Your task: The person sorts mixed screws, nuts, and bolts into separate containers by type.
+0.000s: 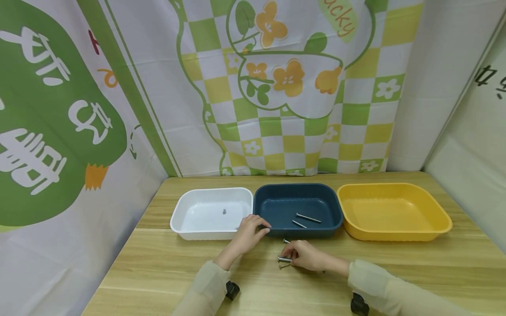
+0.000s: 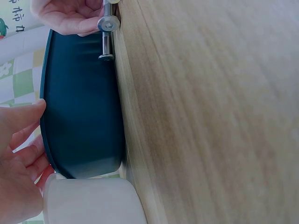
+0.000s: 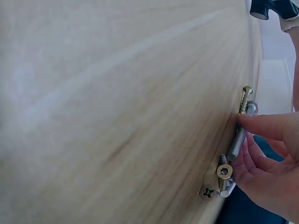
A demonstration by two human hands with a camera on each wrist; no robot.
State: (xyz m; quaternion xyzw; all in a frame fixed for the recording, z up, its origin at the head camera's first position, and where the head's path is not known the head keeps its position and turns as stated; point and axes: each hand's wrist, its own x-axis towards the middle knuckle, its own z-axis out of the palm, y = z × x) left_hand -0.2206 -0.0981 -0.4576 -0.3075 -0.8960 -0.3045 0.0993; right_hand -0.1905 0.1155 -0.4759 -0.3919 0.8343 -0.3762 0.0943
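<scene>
My left hand [image 1: 247,232] holds the near left rim of the dark blue tray [image 1: 272,231], its thumb at the edge in the left wrist view. Over the wood table in front of that tray, my right hand [image 1: 306,256] pinches a silver bolt [image 3: 239,137] between thumb and fingers. A thin brass-coloured screw [image 1: 283,266] lies close beside it, and another bolt [image 1: 286,241] is just beyond the fingers. In the right wrist view a brass socket-head screw [image 3: 224,171] and a cross-head screw [image 3: 207,192] sit near the fingers. Two long bolts [image 1: 308,218] lie inside the blue tray.
A white tray [image 1: 189,235] adjoins the blue one on the left, with a small metal piece [image 1: 224,211] in it. On the right stands a yellow tray [image 1: 395,236]. Printed cloth [image 1: 276,145] hangs behind the wood table [image 1: 158,272].
</scene>
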